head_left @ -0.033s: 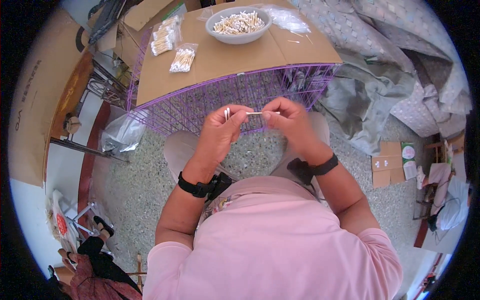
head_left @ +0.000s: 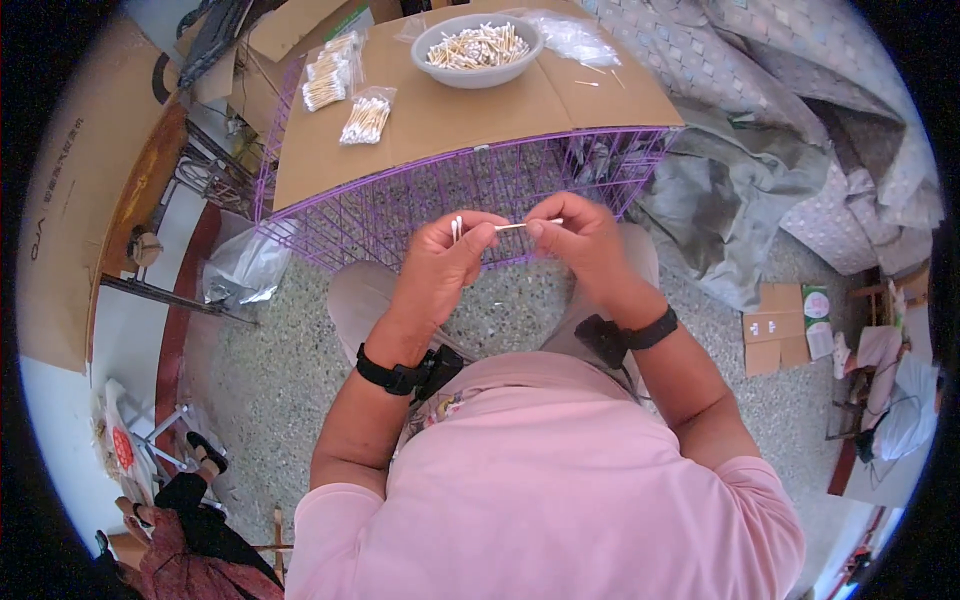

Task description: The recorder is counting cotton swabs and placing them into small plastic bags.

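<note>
Above my lap, a cotton swab is stretched between my two hands, its thin stick bare in the middle. My left hand is closed, pinching one end between thumb and fingers. White tips of more cotton swabs poke up between its fingers. The other end is pinched in my closed right hand, where a white tip shows past the thumb. Beyond my hands, a grey bowl heaped with loose cotton swabs stands on a cardboard sheet. Bagged swabs lie left of the bowl.
The cardboard covers a purple wire cage before my knees. Clear plastic bags and a few loose swabs lie right of the bowl. Grey cloth drapes at the right. Another person's foot shows at lower left.
The cotton swab between my hands has tilted very slightly. Both hands keep their pinch and have barely moved.
</note>
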Motion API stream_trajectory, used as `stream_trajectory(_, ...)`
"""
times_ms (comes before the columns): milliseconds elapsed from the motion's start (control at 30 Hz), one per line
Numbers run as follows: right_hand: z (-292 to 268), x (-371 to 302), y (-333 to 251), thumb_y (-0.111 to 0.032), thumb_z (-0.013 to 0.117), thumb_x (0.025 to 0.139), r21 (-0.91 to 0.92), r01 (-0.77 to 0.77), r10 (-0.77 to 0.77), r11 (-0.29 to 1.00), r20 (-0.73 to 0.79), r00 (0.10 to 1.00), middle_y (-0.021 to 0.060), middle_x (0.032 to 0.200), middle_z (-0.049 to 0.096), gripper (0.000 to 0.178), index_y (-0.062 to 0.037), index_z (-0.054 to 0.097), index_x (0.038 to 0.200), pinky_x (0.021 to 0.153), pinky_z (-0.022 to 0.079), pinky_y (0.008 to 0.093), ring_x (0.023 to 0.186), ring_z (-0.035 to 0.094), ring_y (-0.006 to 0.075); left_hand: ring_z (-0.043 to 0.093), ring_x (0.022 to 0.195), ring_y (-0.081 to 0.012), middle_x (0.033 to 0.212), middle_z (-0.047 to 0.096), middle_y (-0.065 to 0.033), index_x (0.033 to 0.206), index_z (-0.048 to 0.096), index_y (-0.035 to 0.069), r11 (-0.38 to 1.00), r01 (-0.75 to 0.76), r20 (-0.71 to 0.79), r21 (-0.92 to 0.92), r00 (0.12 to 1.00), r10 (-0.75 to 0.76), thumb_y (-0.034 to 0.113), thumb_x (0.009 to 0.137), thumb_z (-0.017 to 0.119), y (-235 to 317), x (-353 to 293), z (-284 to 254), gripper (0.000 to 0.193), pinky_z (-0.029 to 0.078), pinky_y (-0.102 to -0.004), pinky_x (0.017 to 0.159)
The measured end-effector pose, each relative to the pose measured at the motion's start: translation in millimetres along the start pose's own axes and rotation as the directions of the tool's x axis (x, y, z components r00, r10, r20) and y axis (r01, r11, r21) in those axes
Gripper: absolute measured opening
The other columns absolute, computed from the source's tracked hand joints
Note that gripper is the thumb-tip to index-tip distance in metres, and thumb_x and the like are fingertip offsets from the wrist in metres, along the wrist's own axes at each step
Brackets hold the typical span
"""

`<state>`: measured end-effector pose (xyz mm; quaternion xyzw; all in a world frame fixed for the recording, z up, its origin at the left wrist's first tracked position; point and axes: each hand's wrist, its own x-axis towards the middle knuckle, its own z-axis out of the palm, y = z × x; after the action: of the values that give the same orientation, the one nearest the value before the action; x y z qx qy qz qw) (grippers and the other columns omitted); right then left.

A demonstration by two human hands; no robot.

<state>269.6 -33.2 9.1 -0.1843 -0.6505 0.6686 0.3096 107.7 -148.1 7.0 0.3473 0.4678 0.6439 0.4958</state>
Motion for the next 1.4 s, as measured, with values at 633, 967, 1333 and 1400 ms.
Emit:
stream_trajectory(633, -17.5, -7.1, -46.8, -0.014, 0.067, 0.079, -0.457, 0.551, -0.364, 0.698, 0.436, 0.823, 0.0077, 0.085, 0.055, 0.012, -0.0054, 0.059, 0.081, 0.073, 0.045, 0.0327, 0.083, 0.054, 0.0251, 0.06, 0.068, -0.0124, 0.088, 0.064, -0.0075, 0.106, 0.057, 0.001, 0.961, 0.229, 0.262, -0.155, 0.948, -0.183, 0.038, 0.098, 0.041, 0.0, -11.4, 30.6, 0.041, 0.048, -0.0238, 0.057)
stream_trajectory(967, -9.3, 7.7, -50.3, -0.008, 0.07, 0.075, -0.481, 0.405, -0.235, 0.778, 0.376, 0.896, 0.0058, 0.088, 0.057, 0.014, -0.005, 0.062, 0.086, 0.078, 0.044, 0.0314, 0.086, 0.056, 0.0214, 0.046, 0.046, -0.0097, 0.059, 0.053, -0.0025, 0.076, 0.052, 0.008, 0.94, 0.323, 0.32, -0.109, 0.907, -0.274, 0.041, 0.096, 0.045, 5.4, -6.9, 20.0, 0.04, 0.035, -0.0222, 0.042)
stream_trajectory(1333, 13.9, 46.0, -25.3, -0.012, 0.068, 0.079, -0.427, 0.287, -0.248, 0.857, 0.146, 0.958, 0.0093, 0.084, 0.061, 0.013, -0.002, 0.063, 0.086, 0.065, 0.05, 0.0281, 0.075, 0.061, 0.0197, 0.039, 0.046, -0.0096, 0.055, 0.046, -0.0007, 0.076, 0.053, 0.008, 0.907, 0.311, 0.286, -0.284, 0.93, -0.229, 0.042, 0.097, 0.044, 5.2, 5.5, -13.9, 0.041, 0.029, -0.0232, 0.042)
stream_trajectory(1400, 15.1, 53.8, -21.7, -0.011, 0.068, 0.079, -0.438, 0.297, -0.224, 0.849, 0.211, 0.952, 0.0094, 0.085, 0.061, 0.012, -0.0025, 0.063, 0.085, 0.066, 0.05, 0.0296, 0.076, 0.061, 0.0209, 0.04, 0.047, -0.0089, 0.057, 0.047, -0.0004, 0.084, 0.056, 0.007, 0.904, 0.318, 0.304, -0.284, 0.925, -0.23, 0.042, 0.097, 0.044, 8.0, 10.1, -19.2, 0.04, 0.029, -0.0228, 0.042)
